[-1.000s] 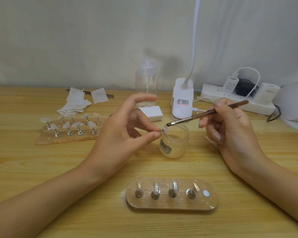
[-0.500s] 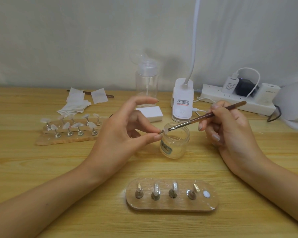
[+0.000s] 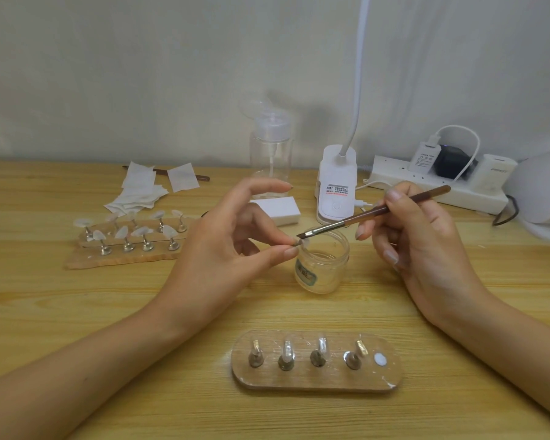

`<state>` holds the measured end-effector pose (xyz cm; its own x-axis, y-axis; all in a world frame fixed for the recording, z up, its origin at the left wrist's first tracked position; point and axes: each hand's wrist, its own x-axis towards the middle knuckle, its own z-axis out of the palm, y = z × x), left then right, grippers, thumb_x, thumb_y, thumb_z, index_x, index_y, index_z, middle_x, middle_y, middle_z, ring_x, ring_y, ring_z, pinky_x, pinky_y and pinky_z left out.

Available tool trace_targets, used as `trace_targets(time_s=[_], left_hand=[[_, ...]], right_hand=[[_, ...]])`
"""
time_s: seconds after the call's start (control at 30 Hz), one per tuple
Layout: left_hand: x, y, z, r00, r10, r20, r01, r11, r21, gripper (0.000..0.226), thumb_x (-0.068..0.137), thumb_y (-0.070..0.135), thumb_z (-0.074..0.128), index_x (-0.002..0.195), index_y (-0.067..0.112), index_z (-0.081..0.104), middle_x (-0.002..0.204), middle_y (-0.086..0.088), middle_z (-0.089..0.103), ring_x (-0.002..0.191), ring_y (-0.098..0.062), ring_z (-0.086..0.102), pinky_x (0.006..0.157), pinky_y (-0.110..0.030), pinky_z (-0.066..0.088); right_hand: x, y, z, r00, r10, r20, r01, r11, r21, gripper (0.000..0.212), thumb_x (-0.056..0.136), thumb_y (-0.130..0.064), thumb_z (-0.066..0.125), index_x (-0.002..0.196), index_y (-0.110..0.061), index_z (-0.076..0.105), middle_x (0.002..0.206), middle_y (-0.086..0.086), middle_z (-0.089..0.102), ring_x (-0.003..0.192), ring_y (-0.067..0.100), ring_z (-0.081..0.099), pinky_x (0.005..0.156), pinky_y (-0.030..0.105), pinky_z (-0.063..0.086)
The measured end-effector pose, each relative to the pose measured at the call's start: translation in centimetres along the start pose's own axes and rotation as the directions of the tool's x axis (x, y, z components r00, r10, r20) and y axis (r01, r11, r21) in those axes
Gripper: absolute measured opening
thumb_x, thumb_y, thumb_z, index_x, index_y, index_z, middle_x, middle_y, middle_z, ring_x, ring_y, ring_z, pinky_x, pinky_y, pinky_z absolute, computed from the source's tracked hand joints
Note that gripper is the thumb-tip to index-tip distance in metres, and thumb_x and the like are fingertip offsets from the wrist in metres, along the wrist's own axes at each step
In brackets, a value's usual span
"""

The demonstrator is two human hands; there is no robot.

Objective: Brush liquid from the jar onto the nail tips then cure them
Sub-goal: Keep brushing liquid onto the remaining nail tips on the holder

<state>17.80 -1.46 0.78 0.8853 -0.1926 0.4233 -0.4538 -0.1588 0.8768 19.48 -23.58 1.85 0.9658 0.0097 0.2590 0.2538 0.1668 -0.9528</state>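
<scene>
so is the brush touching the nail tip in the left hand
Touching. Head view: the brush meets the nail tip pinched by the left hand, with no gap.
</scene>
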Motion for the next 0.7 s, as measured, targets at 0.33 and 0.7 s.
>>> trace_targets(time_s=[0.33,0.7], left_hand=[[-0.01,0.01,0.03,1.0,0.005,0.0,-0.005,1.0,0.0,0.054,0.08,0.015,0.077,0.128,0.03,0.056,0.08,0.001,0.072,0.086,-0.015,0.073,0.065,-0.037,0.055],[0.0,0.14,0.04,1.0,0.009,0.0,-0.009,1.0,0.017,0.053,0.078,0.023,0.076,0.127,0.031,0.057,0.08,0.003,0.072,0.086,-0.014,0.073,0.068,-0.043,0.058]], right_hand=[[0.02,0.08,-0.08,1.0,0.012,-0.007,-0.012,1.0,-0.01,0.022,0.095,-0.031,0.052,0.075,-0.021,0.05,0.066,0.008,0.067,0.04,0.009,0.035,0.04,0.018,0.025],[0.13,0.16,-0.33,0.999,0.028,-0.038,-0.028,1.0,0.002,0.023,0.102,-0.023,0.045,0.08,-0.018,0.048,0.063,0.005,0.065,0.04,0.008,0.034,0.04,0.016,0.026]])
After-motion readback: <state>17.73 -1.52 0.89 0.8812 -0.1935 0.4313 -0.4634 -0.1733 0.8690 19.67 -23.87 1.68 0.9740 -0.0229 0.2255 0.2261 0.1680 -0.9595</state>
